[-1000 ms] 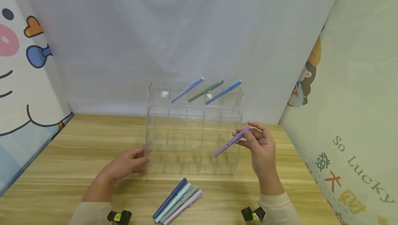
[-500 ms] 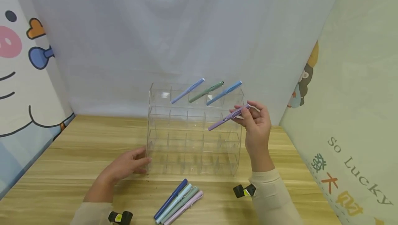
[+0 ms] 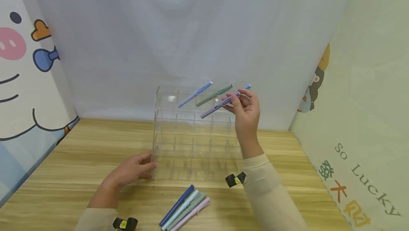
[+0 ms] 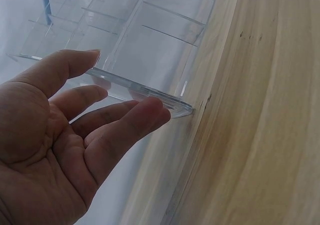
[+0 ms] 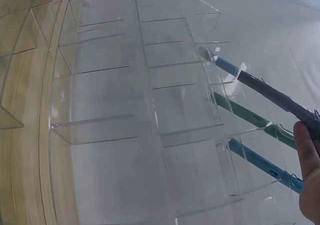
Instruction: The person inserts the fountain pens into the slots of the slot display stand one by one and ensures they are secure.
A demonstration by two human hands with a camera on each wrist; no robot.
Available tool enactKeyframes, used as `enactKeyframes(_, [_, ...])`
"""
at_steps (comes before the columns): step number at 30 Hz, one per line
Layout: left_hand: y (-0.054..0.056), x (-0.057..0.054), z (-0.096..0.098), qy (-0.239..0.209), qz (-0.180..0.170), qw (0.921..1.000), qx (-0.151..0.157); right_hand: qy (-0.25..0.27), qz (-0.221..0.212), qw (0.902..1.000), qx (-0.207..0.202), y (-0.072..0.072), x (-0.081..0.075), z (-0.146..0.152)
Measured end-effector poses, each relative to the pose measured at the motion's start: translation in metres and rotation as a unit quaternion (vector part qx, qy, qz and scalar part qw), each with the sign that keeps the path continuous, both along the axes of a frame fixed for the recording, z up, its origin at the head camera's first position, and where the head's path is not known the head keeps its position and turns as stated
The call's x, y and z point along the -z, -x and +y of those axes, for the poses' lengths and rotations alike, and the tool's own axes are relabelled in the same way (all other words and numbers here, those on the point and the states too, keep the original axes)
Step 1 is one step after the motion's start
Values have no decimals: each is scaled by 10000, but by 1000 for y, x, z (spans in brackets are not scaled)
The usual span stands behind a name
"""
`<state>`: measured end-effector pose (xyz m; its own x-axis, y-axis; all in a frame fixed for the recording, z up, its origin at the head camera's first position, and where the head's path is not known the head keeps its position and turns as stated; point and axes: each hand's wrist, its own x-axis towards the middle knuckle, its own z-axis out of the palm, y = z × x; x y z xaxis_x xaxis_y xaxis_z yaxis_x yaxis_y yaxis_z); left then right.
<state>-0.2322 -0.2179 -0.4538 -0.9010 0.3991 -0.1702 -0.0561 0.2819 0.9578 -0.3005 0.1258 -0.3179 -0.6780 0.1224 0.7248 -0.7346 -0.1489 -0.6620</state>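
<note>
My right hand [image 3: 247, 117] pinches a purple pen [image 3: 214, 109] by its capped upper end, thumb in front and fingers behind. The pen slants down to the left, overlapping the front of the clear acrylic pen rack [image 3: 198, 120] just below its top row. Up in that row lean a periwinkle pen [image 3: 195, 94], a green pen [image 3: 214, 95] and a blue pen [image 3: 247, 86], the last mostly hidden by my right hand. Low on the rack's left side, my left hand [image 3: 134, 169] grips the side panel; the left wrist view shows its thumb and fingers [image 4: 145, 115] on either side.
In front of the rack lie several pens side by side: dark blue [image 3: 177, 205], pale blue, grey-green and light purple [image 3: 191, 214]. The wooden table [image 3: 80, 153] ends at a grey curtain [image 3: 204, 28] behind. Printed panels [image 3: 361, 117] stand on both sides.
My right hand has carried the purple pen up and left, from the rack's lower right to its top row, now covering part of the blue pen. The left hand stays at the rack.
</note>
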Motion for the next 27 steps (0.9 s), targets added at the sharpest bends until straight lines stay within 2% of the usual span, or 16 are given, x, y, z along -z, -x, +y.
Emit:
enactKeyframes(7, [0, 0, 1, -42, -24, 10000, 2, -71, -227, 9996, 174, 7, 9, -16])
enactKeyframes(15, [1, 0, 2, -3, -5, 10000, -68, -273, -183, 9993, 192, 9, 19, -28])
enactKeyframes(20, [0, 0, 2, 38, 32, 9999, -91, -362, -285, 9987, 226, 8, 24, -34])
enactKeyframes(27, [-1, 1, 0, -123, -22, 9999, -116, -527, -406, 9977, 139, 6, 28, -41])
